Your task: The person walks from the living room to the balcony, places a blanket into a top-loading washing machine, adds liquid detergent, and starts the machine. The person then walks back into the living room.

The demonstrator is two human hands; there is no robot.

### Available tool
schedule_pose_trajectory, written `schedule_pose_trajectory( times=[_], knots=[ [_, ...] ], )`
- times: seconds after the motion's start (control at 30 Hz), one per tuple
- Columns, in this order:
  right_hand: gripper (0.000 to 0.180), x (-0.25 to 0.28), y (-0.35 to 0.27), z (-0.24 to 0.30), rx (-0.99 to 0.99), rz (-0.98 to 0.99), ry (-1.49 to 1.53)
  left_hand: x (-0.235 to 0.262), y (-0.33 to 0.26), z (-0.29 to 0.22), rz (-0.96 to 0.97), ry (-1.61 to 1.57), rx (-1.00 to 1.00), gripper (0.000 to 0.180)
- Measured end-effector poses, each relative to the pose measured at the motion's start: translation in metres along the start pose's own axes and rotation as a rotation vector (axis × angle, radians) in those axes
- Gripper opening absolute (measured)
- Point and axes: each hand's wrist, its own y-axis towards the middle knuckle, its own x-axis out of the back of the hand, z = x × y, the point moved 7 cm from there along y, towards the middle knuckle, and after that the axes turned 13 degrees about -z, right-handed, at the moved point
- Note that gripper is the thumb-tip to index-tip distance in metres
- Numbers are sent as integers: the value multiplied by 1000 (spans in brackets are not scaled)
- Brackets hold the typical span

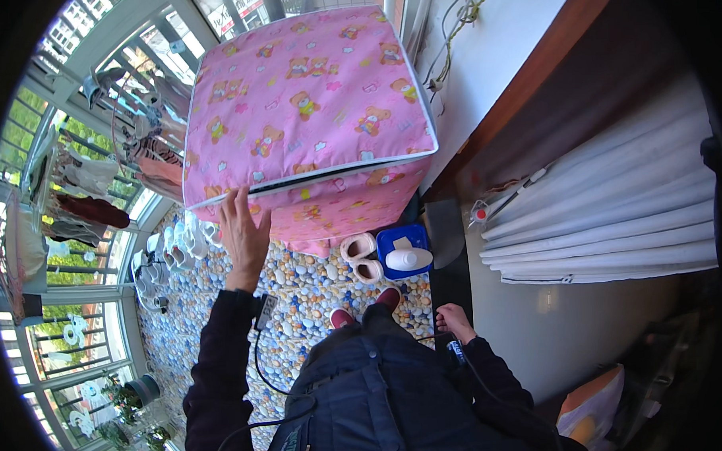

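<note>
A pink cover [317, 100] printed with teddy bears and edged in white piping fits over a large box-shaped thing ahead of me. Along its front top edge runs a dark slit [304, 180], perhaps a zip or a gap. My left hand [246, 241] reaches up to the left part of that edge. Its fingers are stretched out and touch the cover, with the thumb apart. My right hand [456, 323] hangs low at my side, fingers curled in, and nothing shows in it. What lies under the cover is hidden.
A blue basin [421, 238] with a white bottle [408, 260] and pale clogs [358, 247] stand by the cover's front right corner. More shoes [188, 237] line the left. Clothes [90, 211] hang by the windows. A white curtain [599, 209] hangs at right.
</note>
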Motion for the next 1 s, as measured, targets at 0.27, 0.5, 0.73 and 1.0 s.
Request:
schedule_pose_trajectory(
  times=[0.27,0.5,0.73,1.0],
  knots=[
    [12,46,36,1,-15,-58,68,-52,57,-22,59,156,-308,36],
    [12,70,53,-56,-98,-82,145,-11,87,-48,22,189,-567,27],
    [16,67,37,-71,-145,-167,204,49,236,-59,-226,287,-628,11],
    [17,13,17,-42,-144,-225,174,8,453,-26,-316,212,-518,22]
  ],
)
